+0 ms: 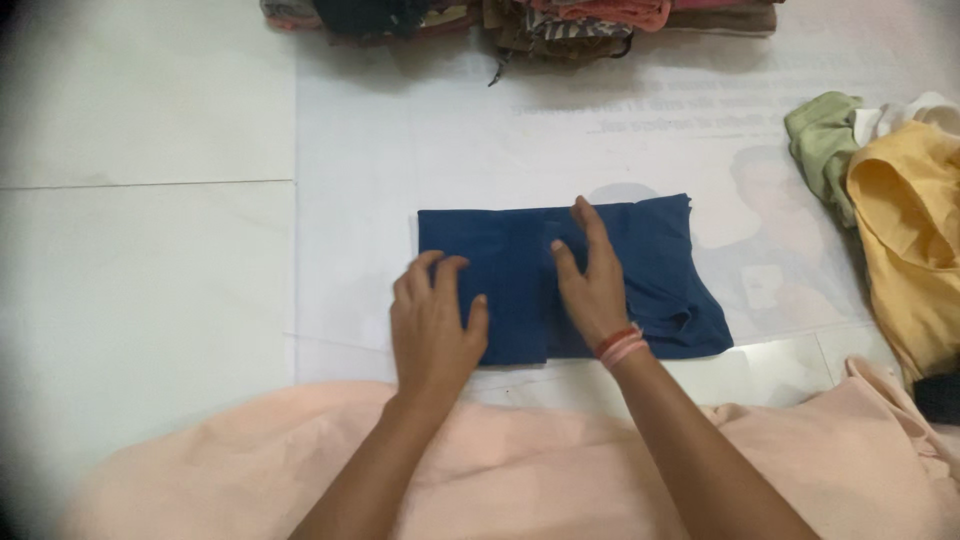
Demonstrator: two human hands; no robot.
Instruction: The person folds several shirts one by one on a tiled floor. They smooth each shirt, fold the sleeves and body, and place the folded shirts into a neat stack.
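Observation:
A folded dark blue garment (pixel 660 270) lies flat on a white sheet in front of me. My left hand (pixel 432 325) rests on its near left corner with the fingers curled slightly and pressed on the cloth. My right hand (pixel 592 280) lies flat on the middle of the garment, fingers stretched away from me, with red and pink bands on the wrist. Neither hand grips the cloth; both press down on it.
A pile of yellow, green and white clothes (pixel 900 210) sits at the right. A stack of folded mixed-colour clothes (pixel 540 20) lines the far edge. Peach cloth (pixel 500 470) covers my lap. White floor tiles (pixel 140 260) spread to the left.

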